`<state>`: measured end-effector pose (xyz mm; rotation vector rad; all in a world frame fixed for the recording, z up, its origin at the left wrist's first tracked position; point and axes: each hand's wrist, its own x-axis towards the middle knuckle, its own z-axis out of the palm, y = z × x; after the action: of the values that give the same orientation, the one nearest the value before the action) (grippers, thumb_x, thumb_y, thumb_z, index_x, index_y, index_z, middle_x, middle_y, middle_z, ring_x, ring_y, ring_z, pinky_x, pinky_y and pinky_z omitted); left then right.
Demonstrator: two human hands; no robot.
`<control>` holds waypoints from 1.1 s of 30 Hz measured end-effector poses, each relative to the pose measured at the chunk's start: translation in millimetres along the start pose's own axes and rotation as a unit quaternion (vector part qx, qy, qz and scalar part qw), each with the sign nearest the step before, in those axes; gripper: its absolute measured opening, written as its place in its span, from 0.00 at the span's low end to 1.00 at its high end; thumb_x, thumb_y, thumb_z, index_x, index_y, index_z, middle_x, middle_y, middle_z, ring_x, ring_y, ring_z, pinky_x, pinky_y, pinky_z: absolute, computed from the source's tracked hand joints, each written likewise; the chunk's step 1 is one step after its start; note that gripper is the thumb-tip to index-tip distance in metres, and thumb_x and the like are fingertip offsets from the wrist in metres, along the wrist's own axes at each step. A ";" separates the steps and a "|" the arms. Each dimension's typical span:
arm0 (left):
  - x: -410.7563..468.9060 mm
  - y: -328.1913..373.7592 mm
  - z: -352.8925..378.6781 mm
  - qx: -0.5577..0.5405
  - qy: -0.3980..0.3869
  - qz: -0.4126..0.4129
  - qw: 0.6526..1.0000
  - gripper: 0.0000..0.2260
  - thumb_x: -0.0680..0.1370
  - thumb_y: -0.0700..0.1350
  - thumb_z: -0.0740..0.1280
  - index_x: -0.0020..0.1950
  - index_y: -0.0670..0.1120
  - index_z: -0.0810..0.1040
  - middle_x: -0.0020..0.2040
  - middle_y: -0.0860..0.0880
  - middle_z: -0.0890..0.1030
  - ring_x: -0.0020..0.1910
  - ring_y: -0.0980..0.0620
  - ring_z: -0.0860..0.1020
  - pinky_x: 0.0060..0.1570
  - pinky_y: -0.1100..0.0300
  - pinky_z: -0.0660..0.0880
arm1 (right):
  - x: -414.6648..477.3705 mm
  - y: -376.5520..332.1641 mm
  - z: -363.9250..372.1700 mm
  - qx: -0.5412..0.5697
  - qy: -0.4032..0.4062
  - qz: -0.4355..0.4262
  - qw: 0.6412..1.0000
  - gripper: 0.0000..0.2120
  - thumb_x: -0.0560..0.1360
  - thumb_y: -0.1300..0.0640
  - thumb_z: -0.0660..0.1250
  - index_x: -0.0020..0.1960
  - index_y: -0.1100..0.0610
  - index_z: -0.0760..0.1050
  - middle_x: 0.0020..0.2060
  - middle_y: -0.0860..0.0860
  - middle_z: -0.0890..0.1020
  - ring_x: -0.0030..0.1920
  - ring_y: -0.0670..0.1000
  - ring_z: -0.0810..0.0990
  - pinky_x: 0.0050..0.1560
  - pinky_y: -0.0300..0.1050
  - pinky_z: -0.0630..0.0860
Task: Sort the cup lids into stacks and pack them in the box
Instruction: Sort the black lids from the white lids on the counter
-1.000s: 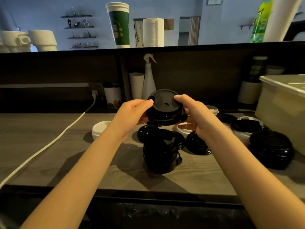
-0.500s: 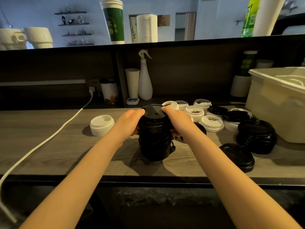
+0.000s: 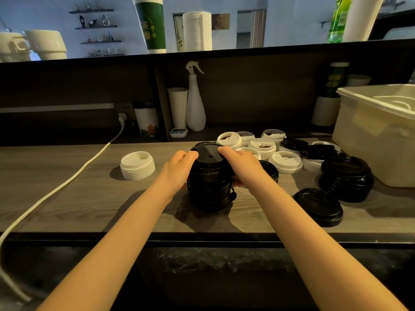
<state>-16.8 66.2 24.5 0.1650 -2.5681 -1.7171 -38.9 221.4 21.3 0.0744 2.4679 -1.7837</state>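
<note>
A tall stack of black lids (image 3: 210, 187) stands on the wooden counter in the middle of the head view. My left hand (image 3: 177, 170) grips its left side and my right hand (image 3: 241, 166) grips its right side, fingertips on the top lid. A second black stack (image 3: 345, 177) stands at the right, with a low black pile (image 3: 318, 206) in front of it. A white stack (image 3: 137, 165) sits to the left. Several loose white lids (image 3: 285, 161) and black lids (image 3: 314, 151) lie behind my right hand. The cream plastic box (image 3: 377, 140) is at the far right.
A white cable (image 3: 67, 182) runs across the counter's left part from a wall socket. A spray bottle (image 3: 195, 102), paper cups (image 3: 177, 106) and a small timer (image 3: 178, 132) stand at the back under the shelf. The counter's front edge (image 3: 202, 237) is near me.
The black lid held up between both hands a second ago came down onto the central black stack. Both hands now hold the stack's sides. The view has tilted down a little.
</note>
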 end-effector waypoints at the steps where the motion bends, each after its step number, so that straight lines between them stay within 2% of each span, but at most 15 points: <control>1: -0.8 -0.2 0.5 -0.010 0.003 0.000 1.000 0.10 0.77 0.55 0.57 0.48 0.50 0.73 0.47 0.48 0.74 0.49 0.47 0.72 0.53 0.46 0.72 | -1.3 -0.2 -0.6 0.000 -0.004 0.006 1.000 0.20 0.71 0.40 0.61 0.50 0.56 0.77 0.47 0.54 0.81 0.48 0.55 0.80 0.48 0.49 0.80; 3: -3.5 0.4 0.8 -0.024 0.009 -0.005 1.000 0.09 0.76 0.53 0.58 0.45 0.50 0.73 0.45 0.48 0.74 0.50 0.47 0.72 0.58 0.43 0.72 | -3.8 -1.3 -1.5 -0.007 -0.010 0.007 1.000 0.20 0.72 0.40 0.61 0.50 0.56 0.77 0.45 0.54 0.80 0.45 0.54 0.79 0.45 0.47 0.81; 4: -3.9 0.3 0.3 -0.027 0.012 -0.009 1.000 0.08 0.77 0.51 0.58 0.44 0.50 0.74 0.44 0.48 0.74 0.50 0.47 0.72 0.58 0.42 0.72 | -4.4 -2.0 -1.4 -0.012 -0.012 0.005 1.000 0.19 0.72 0.40 0.61 0.48 0.56 0.76 0.42 0.53 0.79 0.43 0.53 0.79 0.39 0.44 0.79; 6: -4.4 0.0 -0.3 -0.050 0.008 -0.022 0.998 0.08 0.77 0.50 0.59 0.45 0.49 0.75 0.43 0.48 0.75 0.50 0.47 0.73 0.55 0.45 0.73 | -5.2 -3.0 0.1 -0.011 -0.015 -0.001 1.000 0.20 0.71 0.39 0.61 0.45 0.56 0.76 0.37 0.52 0.77 0.40 0.53 0.76 0.33 0.42 0.71; 9: -9.4 -1.2 -0.5 -0.081 -0.015 -0.052 0.995 0.10 0.78 0.51 0.58 0.53 0.49 0.75 0.49 0.47 0.76 0.52 0.48 0.74 0.51 0.51 0.71 | -3.5 -0.9 4.1 -0.017 -0.005 -0.019 1.000 0.20 0.69 0.39 0.61 0.41 0.56 0.76 0.35 0.51 0.76 0.41 0.53 0.75 0.41 0.48 0.70; 12: -15.4 -4.8 2.5 -0.086 -0.035 -0.074 0.993 0.17 0.78 0.54 0.57 0.64 0.48 0.72 0.60 0.48 0.74 0.62 0.48 0.70 0.63 0.53 0.65 | -6.7 3.0 7.5 -0.020 0.009 -0.016 1.000 0.20 0.71 0.39 0.60 0.47 0.56 0.77 0.44 0.52 0.79 0.48 0.53 0.76 0.51 0.51 0.73; 15: -20.0 -1.6 6.9 -0.117 -0.062 -0.091 0.987 0.16 0.79 0.55 0.55 0.60 0.49 0.74 0.64 0.47 0.74 0.65 0.47 0.69 0.69 0.50 0.62 | -9.6 4.1 7.7 -0.011 0.019 0.003 1.000 0.19 0.72 0.40 0.59 0.49 0.54 0.77 0.47 0.51 0.78 0.51 0.54 0.75 0.56 0.53 0.74; 17: -20.5 2.4 9.8 -0.120 -0.061 -0.072 0.988 0.19 0.81 0.55 0.53 0.66 0.49 0.72 0.65 0.48 0.73 0.65 0.49 0.69 0.64 0.56 0.63 | -10.6 1.4 6.6 0.010 0.029 0.015 0.999 0.14 0.73 0.41 0.60 0.40 0.51 0.74 0.44 0.50 0.78 0.52 0.54 0.75 0.58 0.53 0.73; 19: -18.9 6.4 13.6 -0.131 -0.062 -0.057 0.988 0.20 0.81 0.56 0.52 0.68 0.49 0.71 0.60 0.50 0.73 0.59 0.53 0.69 0.56 0.59 0.62 | -10.1 -0.2 5.6 0.041 0.036 0.032 0.998 0.14 0.74 0.42 0.60 0.38 0.51 0.71 0.44 0.51 0.78 0.52 0.53 0.75 0.56 0.51 0.73; 21: -17.3 9.6 17.6 -0.131 -0.055 -0.054 0.988 0.20 0.81 0.57 0.52 0.68 0.49 0.71 0.58 0.52 0.74 0.55 0.56 0.68 0.54 0.60 0.61 | -10.0 0.9 5.8 0.058 0.034 0.045 0.997 0.15 0.75 0.42 0.59 0.44 0.54 0.73 0.47 0.51 0.78 0.51 0.52 0.75 0.50 0.48 0.71; 23: -14.2 9.5 19.9 -0.126 -0.044 -0.057 0.989 0.21 0.80 0.58 0.53 0.68 0.49 0.71 0.61 0.51 0.74 0.55 0.55 0.68 0.53 0.59 0.60 | -9.9 2.2 7.1 0.066 0.030 0.048 0.996 0.19 0.76 0.42 0.57 0.57 0.54 0.73 0.53 0.52 0.77 0.52 0.52 0.74 0.47 0.47 0.69; 25: -14.5 9.2 20.2 -0.128 -0.040 -0.057 0.989 0.22 0.80 0.58 0.53 0.68 0.49 0.71 0.60 0.51 0.74 0.55 0.55 0.68 0.52 0.60 0.61 | -11.2 1.8 7.6 0.067 0.026 0.051 0.996 0.23 0.76 0.41 0.56 0.63 0.53 0.71 0.56 0.52 0.76 0.55 0.53 0.74 0.51 0.48 0.70; 28: -15.4 7.5 19.2 -0.132 -0.018 -0.049 0.990 0.21 0.79 0.57 0.55 0.67 0.48 0.72 0.60 0.51 0.75 0.57 0.53 0.71 0.48 0.60 0.65 | -12.9 0.5 6.3 0.068 0.033 0.044 0.996 0.26 0.75 0.40 0.57 0.67 0.54 0.69 0.60 0.53 0.75 0.60 0.55 0.73 0.62 0.52 0.70; 31: -16.2 6.6 17.0 -0.128 0.029 -0.052 0.990 0.21 0.78 0.54 0.57 0.66 0.43 0.72 0.62 0.43 0.76 0.61 0.45 0.73 0.50 0.56 0.67 | -12.2 -0.1 9.7 0.047 0.034 0.002 0.998 0.29 0.75 0.39 0.57 0.70 0.55 0.66 0.65 0.53 0.73 0.64 0.55 0.71 0.65 0.53 0.69; 33: -16.6 4.8 15.3 -0.138 0.040 -0.054 0.988 0.19 0.78 0.51 0.57 0.60 0.40 0.74 0.56 0.42 0.78 0.55 0.47 0.75 0.46 0.57 0.68 | -12.6 -1.4 14.4 0.022 0.029 -0.024 0.999 0.32 0.74 0.37 0.57 0.71 0.55 0.66 0.67 0.53 0.72 0.66 0.54 0.70 0.66 0.53 0.68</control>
<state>-2.2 84.0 23.4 0.3576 -2.2743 -2.0365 -25.8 207.5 19.5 0.0718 2.4902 -1.8817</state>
